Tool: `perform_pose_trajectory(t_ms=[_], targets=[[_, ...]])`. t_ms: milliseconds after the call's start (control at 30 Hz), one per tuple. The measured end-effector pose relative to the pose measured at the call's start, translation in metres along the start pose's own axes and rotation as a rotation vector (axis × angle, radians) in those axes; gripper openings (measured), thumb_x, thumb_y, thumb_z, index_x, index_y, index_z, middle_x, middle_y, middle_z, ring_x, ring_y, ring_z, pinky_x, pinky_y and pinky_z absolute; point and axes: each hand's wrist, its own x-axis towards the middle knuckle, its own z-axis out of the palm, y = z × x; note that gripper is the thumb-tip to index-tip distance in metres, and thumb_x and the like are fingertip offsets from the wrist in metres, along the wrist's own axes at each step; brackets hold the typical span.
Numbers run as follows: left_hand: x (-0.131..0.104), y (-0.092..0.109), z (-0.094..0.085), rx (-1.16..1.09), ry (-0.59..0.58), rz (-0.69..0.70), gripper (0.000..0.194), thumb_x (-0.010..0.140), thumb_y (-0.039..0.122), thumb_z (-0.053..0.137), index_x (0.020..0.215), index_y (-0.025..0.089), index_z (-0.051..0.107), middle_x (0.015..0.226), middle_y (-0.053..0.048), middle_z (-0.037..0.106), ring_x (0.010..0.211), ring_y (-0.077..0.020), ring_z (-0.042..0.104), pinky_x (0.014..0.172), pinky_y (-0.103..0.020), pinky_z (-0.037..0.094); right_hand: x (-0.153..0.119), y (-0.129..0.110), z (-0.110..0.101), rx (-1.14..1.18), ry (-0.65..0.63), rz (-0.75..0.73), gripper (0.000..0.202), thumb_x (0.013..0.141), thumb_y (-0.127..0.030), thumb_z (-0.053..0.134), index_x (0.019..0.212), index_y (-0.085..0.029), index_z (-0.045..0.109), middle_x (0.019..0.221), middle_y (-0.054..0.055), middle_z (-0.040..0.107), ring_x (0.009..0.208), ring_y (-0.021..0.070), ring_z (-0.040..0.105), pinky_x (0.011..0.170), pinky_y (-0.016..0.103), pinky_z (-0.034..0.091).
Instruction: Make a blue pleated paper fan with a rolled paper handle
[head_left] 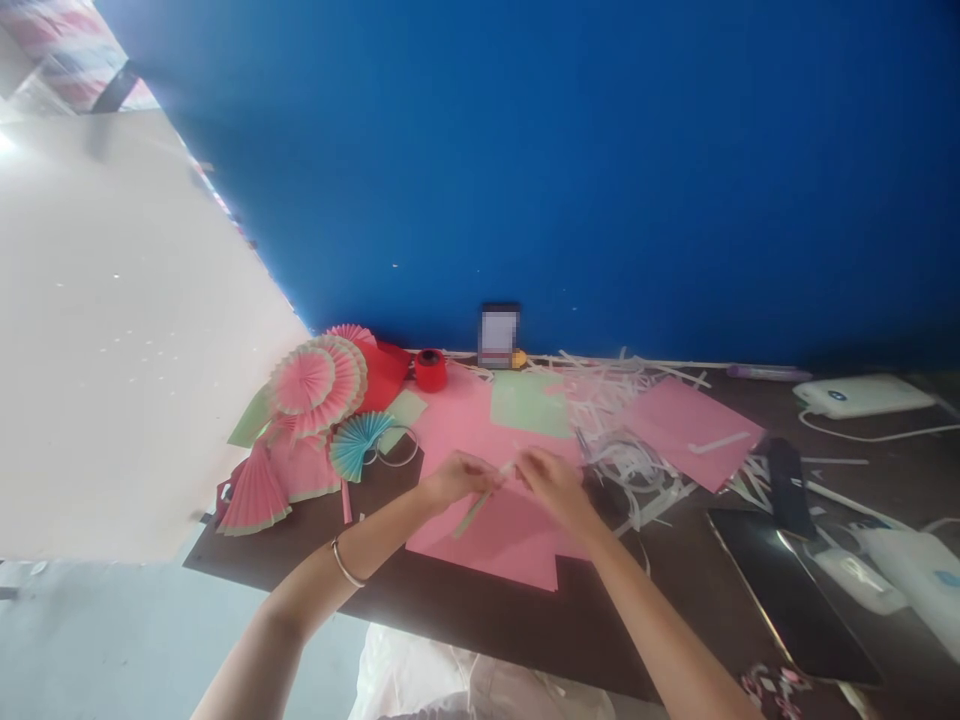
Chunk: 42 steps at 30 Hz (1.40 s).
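My left hand point(459, 478) and my right hand point(553, 482) meet over the pink paper sheets point(510, 550) at the middle of the table. Between them is a narrow pale green paper strip point(471, 516), seemingly folded, slanting down to the left. The fingers of my left hand pinch it near its middle. My right hand has its fingertips closed at its upper end; a thin whitish bit shows there, too blurred to name. Beyond my hands lies a light green paper sheet point(531, 404) on the pink ones.
Pleated paper fans point(304, 385), a blue fan point(360, 445) and a red tape roll point(430, 370) sit at the left. White paper shreds point(637, 465) and a pink sheet point(694, 430) lie right. Nearer are a black tablet point(795, 600) and white devices point(862, 398). A blue wall point(562, 180) stands behind.
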Motion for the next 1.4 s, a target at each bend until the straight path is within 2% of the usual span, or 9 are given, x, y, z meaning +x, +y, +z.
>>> perform_pose_trajectory(t_ms=[100, 200, 467, 733, 833, 900, 1067, 1233, 1400], targets=[[0.001, -0.001, 0.009, -0.211, 0.223, 0.225, 0.028, 0.061, 0.038, 0.076, 0.066, 0.012, 0.068, 0.064, 0.000, 0.058, 0.066, -0.0096, 0.051, 0.069, -0.026, 0.041, -0.004, -0.002, 0.014, 0.095, 0.001, 0.042, 0.032, 0.080, -0.049, 0.049, 0.088, -0.019, 0.053, 0.080, 0.002, 0.059, 0.071, 0.0148, 0.055, 0.060, 0.026, 0.043], [0.003, -0.003, 0.014, -0.418, 0.336, 0.264, 0.027, 0.063, 0.039, 0.074, 0.069, 0.014, 0.066, 0.066, 0.000, 0.058, 0.066, -0.0083, 0.051, 0.070, -0.024, 0.041, -0.008, 0.000, 0.027, 0.093, -0.065, 0.043, 0.031, 0.075, -0.047, 0.056, 0.087, -0.019, 0.055, 0.078, 0.003, 0.062, 0.072, 0.0163, 0.058, 0.065, 0.028, 0.046], [0.003, -0.005, 0.003, -0.507, 0.387, 0.210, 0.032, 0.059, 0.040, 0.077, 0.075, 0.015, 0.063, 0.078, -0.002, 0.064, 0.074, -0.0127, 0.061, 0.078, -0.029, 0.047, -0.009, 0.007, 0.017, -0.016, -0.044, 0.050, 0.035, 0.082, -0.047, 0.045, 0.064, -0.019, 0.057, 0.060, 0.002, 0.060, 0.058, 0.0150, 0.054, 0.057, 0.026, 0.042], [0.004, -0.013, -0.011, -0.303, 0.374, 0.253, 0.034, 0.060, 0.041, 0.075, 0.074, 0.011, 0.066, 0.076, -0.006, 0.066, 0.072, -0.0157, 0.063, 0.076, -0.034, 0.050, -0.008, 0.029, 0.006, -0.205, -0.068, -0.039, 0.029, 0.086, -0.039, 0.042, 0.085, -0.020, 0.063, 0.079, 0.003, 0.065, 0.073, 0.0176, 0.059, 0.067, 0.029, 0.044], [0.005, -0.023, -0.019, -0.057, 0.431, 0.308, 0.031, 0.063, 0.037, 0.074, 0.083, 0.013, 0.067, 0.083, -0.008, 0.066, 0.078, -0.0180, 0.063, 0.079, -0.035, 0.049, -0.004, 0.043, 0.006, -0.316, -0.035, -0.128, 0.029, 0.088, -0.034, 0.040, 0.098, -0.022, 0.063, 0.099, 0.005, 0.065, 0.090, 0.0190, 0.059, 0.080, 0.032, 0.043], [0.005, -0.028, -0.025, 0.314, 0.442, 0.427, 0.024, 0.068, 0.029, 0.070, 0.088, 0.017, 0.068, 0.093, -0.008, 0.066, 0.088, -0.0199, 0.061, 0.084, -0.037, 0.046, -0.001, 0.052, 0.005, -0.422, -0.041, -0.159, 0.030, 0.089, -0.030, 0.036, 0.100, -0.023, 0.064, 0.101, 0.005, 0.063, 0.093, 0.0188, 0.058, 0.081, 0.032, 0.043], [0.002, -0.036, -0.030, 1.179, 0.159, 0.616, 0.025, 0.079, 0.010, 0.054, 0.098, 0.021, 0.067, 0.098, -0.008, 0.063, 0.098, -0.0210, 0.053, 0.088, -0.038, 0.042, 0.002, 0.065, 0.005, -0.695, -0.033, -0.276, 0.030, 0.090, -0.027, 0.037, 0.091, -0.025, 0.067, 0.091, 0.006, 0.061, 0.086, 0.0191, 0.055, 0.076, 0.031, 0.042], [0.002, -0.038, -0.028, 1.454, 0.043, 0.607, 0.029, 0.084, 0.007, 0.043, 0.105, 0.015, 0.061, 0.090, -0.008, 0.059, 0.089, -0.0193, 0.054, 0.081, -0.034, 0.046, -0.004, 0.063, 0.010, -0.901, 0.007, -0.367, 0.026, 0.088, -0.019, 0.040, 0.096, -0.025, 0.064, 0.094, 0.007, 0.060, 0.086, 0.0205, 0.053, 0.075, 0.032, 0.040], [0.003, -0.044, -0.026, 1.617, 0.016, 0.648, 0.020, 0.085, 0.006, 0.043, 0.095, 0.010, 0.059, 0.090, -0.011, 0.059, 0.086, -0.0218, 0.055, 0.077, -0.036, 0.047, -0.009, 0.070, 0.014, -0.991, -0.116, -0.478, 0.025, 0.086, -0.009, 0.040, 0.097, -0.021, 0.059, 0.093, 0.006, 0.059, 0.087, 0.0196, 0.052, 0.079, 0.032, 0.038]])
